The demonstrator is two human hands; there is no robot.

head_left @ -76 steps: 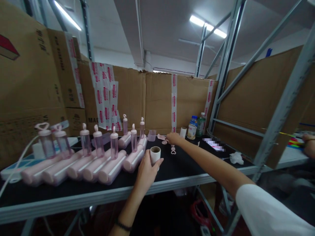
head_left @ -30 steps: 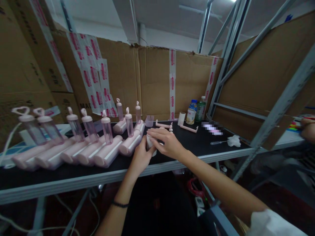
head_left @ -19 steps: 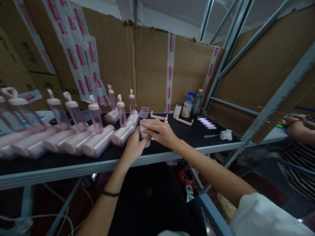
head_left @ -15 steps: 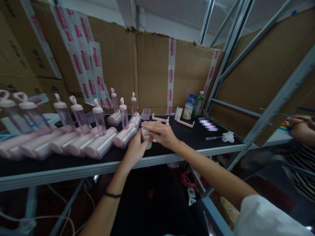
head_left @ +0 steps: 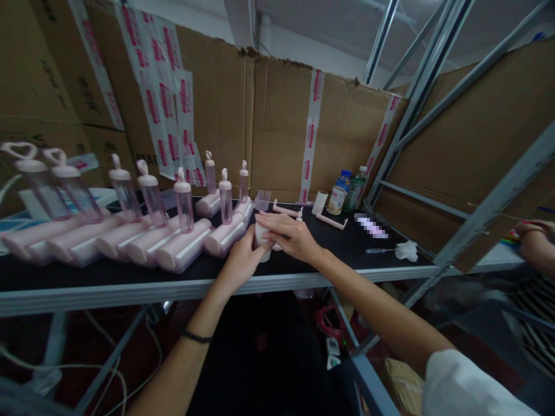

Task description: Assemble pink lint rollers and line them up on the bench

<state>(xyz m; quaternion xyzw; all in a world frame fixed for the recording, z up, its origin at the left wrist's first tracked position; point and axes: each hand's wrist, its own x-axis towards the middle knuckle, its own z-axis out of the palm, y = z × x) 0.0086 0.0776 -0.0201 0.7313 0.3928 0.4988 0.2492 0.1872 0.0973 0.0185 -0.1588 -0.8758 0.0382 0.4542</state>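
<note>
A small white cup-shaped part stands on the black bench top. My left hand is wrapped round its left side. My right hand lies over its top with the fingers pressed down flat, so the rim is hidden. Just left of my hands lie pink cylinder bodies in a row, with clear pink bottles standing upright on them. Small pink handle pieces lie behind my right hand.
Taped cardboard sheets wall the back of the bench. Two drink bottles and a white roll stand at the back right, with a white tissue and a metal rack post. Another person's hand shows at far right.
My right hand came back from the far pink parts and settled on top of the cup held by my left hand. In the last second both hands stay put; only the camera shifts.
</note>
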